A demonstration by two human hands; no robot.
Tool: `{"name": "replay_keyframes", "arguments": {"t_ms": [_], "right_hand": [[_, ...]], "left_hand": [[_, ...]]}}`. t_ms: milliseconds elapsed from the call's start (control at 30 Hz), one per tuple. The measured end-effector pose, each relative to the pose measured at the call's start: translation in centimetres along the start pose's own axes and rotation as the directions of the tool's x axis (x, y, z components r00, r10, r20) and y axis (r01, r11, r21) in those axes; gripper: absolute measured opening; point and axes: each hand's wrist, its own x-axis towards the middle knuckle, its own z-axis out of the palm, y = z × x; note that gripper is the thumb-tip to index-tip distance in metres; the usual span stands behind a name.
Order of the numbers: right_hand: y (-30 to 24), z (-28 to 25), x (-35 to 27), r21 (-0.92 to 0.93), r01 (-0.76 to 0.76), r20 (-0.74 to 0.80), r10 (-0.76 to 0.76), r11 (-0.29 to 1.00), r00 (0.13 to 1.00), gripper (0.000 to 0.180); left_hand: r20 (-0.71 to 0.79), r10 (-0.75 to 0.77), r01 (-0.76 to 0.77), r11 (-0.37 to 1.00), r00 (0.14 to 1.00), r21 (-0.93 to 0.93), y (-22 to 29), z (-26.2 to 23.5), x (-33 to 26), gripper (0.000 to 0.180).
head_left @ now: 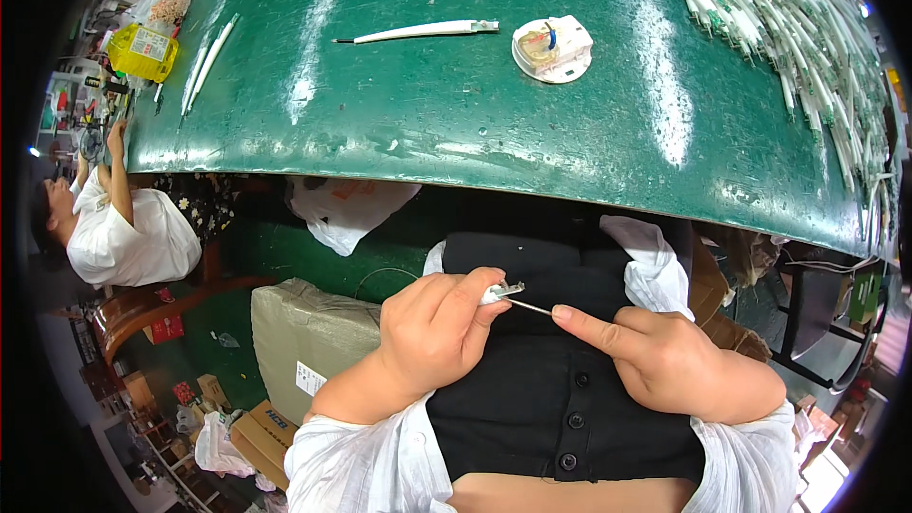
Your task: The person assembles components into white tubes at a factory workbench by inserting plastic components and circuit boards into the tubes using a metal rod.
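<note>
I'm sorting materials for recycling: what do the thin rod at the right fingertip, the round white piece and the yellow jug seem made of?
Thin rod: probably metal, smooth, going by its grey gleam.
Round white piece: likely hard plastic, fairly smooth, judging by its moulded-looking rim.
Yellow jug: apparently translucent plastic, shiny; light seems to pass through it.

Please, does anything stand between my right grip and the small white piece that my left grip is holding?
Only the thin metal rod, extending from the right grip, crosses the gap to the small white piece in the left grip. Nothing else visible stands between; whether the rod touches the piece is unclear.
</note>
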Motion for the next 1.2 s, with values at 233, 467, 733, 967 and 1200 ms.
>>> {"name": "replay_keyframes", "arguments": {"t_ms": [233,467,733,967,1200], "right_hand": [[-0.1,0.7,0.6,0.012,-0.014,-0.019,0.014,1.0,1.0,0.07],[0.1,1.8,1.7,0.285,0.088,-0.182,-0.036,0.955,0.983,0.071],[0.5,2.4,3.0,0.371,0.235,-0.26,-0.142,0.899,0.955,0.06],[0.5,1.1,2.6,0.256,0.264,-0.284,-0.188,0.93,0.94,0.065],[0.3,0.7,2.0,0.136,0.106,-0.195,-0.078,0.985,0.978,0.068]], "left_hand": [[-0.064,0.036,-0.033,0.998,0.997,0.058,-0.1,0.8,-0.1,0.024],[-0.226,-0.046,0.024,0.995,0.973,-0.102,1.0,1.1,1.0,0.023],[0.033,-0.333,0.197,0.474,0.943,-0.858,2.2,2.5,0.2,0.029],[0.029,-0.392,0.173,0.338,0.92,-0.925,0.7,2.5,0.9,0.038],[-0.006,-0.361,0.26,0.682,0.932,-0.683,0.5,1.3,0.4,0.042]]}}
